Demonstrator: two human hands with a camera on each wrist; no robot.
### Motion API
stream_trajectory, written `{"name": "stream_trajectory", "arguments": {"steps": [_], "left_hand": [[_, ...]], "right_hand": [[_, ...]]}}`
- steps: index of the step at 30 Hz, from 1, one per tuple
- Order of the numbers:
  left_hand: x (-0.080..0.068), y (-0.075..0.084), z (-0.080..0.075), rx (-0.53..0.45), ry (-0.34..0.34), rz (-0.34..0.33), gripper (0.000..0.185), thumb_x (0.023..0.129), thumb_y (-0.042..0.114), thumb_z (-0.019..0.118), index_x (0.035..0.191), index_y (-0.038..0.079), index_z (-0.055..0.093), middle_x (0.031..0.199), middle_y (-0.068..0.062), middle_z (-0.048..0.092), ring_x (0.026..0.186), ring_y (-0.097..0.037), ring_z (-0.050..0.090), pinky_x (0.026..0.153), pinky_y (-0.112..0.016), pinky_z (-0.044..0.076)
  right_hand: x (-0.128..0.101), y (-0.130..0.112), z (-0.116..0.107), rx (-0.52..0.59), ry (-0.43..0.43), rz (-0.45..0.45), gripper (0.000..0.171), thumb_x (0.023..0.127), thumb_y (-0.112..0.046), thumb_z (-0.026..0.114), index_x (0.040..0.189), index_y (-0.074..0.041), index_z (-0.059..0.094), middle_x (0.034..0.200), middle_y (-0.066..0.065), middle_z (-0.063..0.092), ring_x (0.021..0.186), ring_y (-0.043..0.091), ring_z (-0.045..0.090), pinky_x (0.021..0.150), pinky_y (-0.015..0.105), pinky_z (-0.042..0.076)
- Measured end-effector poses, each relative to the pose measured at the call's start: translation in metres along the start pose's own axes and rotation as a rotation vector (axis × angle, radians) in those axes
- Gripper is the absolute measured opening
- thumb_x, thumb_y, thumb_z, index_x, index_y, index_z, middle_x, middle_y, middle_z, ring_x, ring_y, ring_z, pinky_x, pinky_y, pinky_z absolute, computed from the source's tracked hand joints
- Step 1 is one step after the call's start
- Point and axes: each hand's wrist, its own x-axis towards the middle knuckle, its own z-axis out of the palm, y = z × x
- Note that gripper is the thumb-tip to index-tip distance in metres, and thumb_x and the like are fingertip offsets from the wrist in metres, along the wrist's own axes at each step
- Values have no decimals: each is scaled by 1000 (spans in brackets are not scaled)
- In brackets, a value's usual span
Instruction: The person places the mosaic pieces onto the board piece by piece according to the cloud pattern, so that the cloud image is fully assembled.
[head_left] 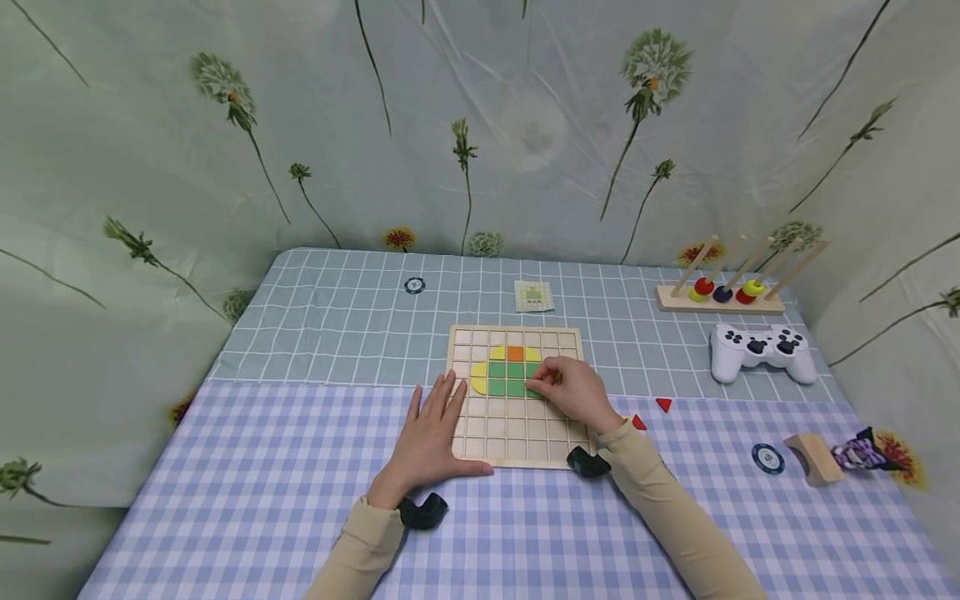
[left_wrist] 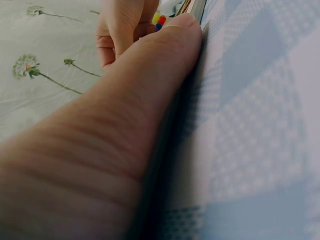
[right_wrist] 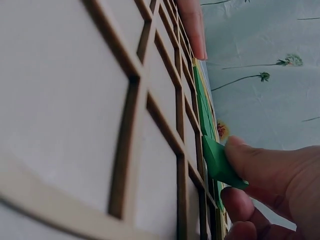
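Observation:
A wooden grid board (head_left: 495, 429) lies flat on the cloth, with green square tiles (head_left: 506, 377), an orange tile (head_left: 515, 353) and yellow curved tiles (head_left: 478, 379) in its upper cells. My right hand (head_left: 576, 392) pinches a green tile (right_wrist: 217, 162) between thumb and fingers, tilted over a cell at the right end of the green ones. Along the board's left side rests my left hand (head_left: 431, 435), fingers spread and straight, thumb by the near edge. In the left wrist view its thumb (left_wrist: 165, 50) lies low by the checked cloth.
Red triangle pieces (head_left: 663, 405) lie right of the board, partly near my right sleeve. Behind it is a small pattern card (head_left: 534, 297). A bead-peg stand (head_left: 720, 304), white game controller (head_left: 762, 353), poker chip (head_left: 768, 459) and wooden arch block (head_left: 815, 459) sit at right; another chip (head_left: 415, 286) lies back left.

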Motion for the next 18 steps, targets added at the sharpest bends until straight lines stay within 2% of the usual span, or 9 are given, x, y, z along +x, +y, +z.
{"name": "stream_trajectory", "arguments": {"steps": [18], "left_hand": [[-1,0,-2,-6,-6,-7,128,61,84,59,152,6,15,158,-12,7,143,-24,1,112,-49,-2]], "right_hand": [[-2,1,3,-18,-2,-35,13,82,-27,76,76,-18,68,63,-8,50,57,11,45,51,27,33]]}}
